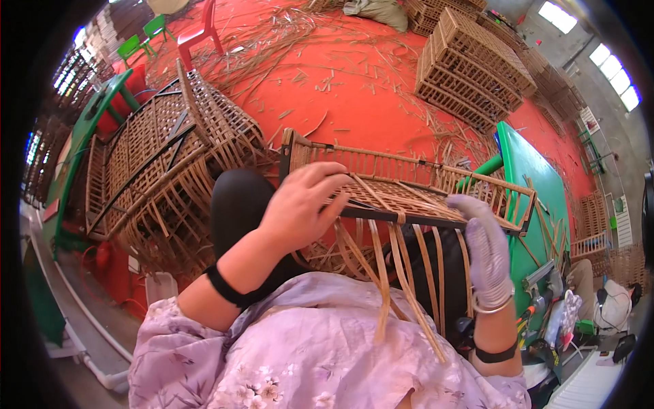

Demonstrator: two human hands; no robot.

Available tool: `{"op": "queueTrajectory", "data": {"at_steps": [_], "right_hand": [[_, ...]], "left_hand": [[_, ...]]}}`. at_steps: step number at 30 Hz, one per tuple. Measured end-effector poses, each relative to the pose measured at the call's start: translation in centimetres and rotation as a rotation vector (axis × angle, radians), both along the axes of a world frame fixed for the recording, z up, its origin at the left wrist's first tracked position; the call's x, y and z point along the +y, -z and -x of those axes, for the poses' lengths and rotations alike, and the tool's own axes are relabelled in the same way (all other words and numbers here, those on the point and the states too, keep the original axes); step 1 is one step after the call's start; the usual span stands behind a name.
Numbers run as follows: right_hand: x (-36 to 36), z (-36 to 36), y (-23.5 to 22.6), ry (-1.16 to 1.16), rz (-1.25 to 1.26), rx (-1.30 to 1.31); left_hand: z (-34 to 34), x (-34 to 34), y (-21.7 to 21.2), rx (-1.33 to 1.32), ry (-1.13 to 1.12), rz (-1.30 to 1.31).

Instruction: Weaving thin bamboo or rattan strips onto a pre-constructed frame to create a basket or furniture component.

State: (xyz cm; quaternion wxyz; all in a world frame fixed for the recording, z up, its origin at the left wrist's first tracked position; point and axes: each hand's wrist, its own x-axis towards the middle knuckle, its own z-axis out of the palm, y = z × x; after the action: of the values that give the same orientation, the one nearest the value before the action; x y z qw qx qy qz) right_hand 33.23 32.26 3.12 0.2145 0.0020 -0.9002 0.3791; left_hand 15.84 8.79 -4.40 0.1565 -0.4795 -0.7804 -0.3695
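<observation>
A partly woven rattan basket (409, 198) with a dark frame lies across my lap. Several loose cane strips (402, 266) hang from its near edge toward my body. My bare left hand (303, 204) is closed over the basket's near left part, its fingers bent over the edge and the thumb lower down. The fingertips' exact hold is partly hidden. At the near right edge is my right hand (485, 249), in a pale glove. Its fingers are stretched out and close together, with the tips by the rim.
A larger woven basket (170, 143) stands at left, beside a green table (109, 102). Another green table (538, 177) holds tools (545, 293) at right. Stacked woven crates (470, 68), a red chair (199, 34) and cane scraps (327, 82) lie farther off on the red floor.
</observation>
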Motion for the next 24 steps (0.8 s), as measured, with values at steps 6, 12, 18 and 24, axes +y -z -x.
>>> {"op": "queueTrajectory", "data": {"at_steps": [6,12,18,24], "right_hand": [[7.2,-1.9,6.6,0.252,-0.272,-0.162],[8.8,0.4,8.7,0.172,-0.719,-0.344],[10.8,1.2,8.0,0.130,-0.780,-0.270],[10.6,3.0,5.8,0.057,-0.656,-0.472]], "left_hand": [[0.0,-6.2,0.9,-0.140,-0.256,-0.034],[-1.5,-6.5,1.7,-0.190,-0.287,0.012],[-1.2,-5.8,2.5,-0.462,-0.295,-0.052],[-0.4,-5.4,3.0,-0.790,-0.257,-0.129]]}}
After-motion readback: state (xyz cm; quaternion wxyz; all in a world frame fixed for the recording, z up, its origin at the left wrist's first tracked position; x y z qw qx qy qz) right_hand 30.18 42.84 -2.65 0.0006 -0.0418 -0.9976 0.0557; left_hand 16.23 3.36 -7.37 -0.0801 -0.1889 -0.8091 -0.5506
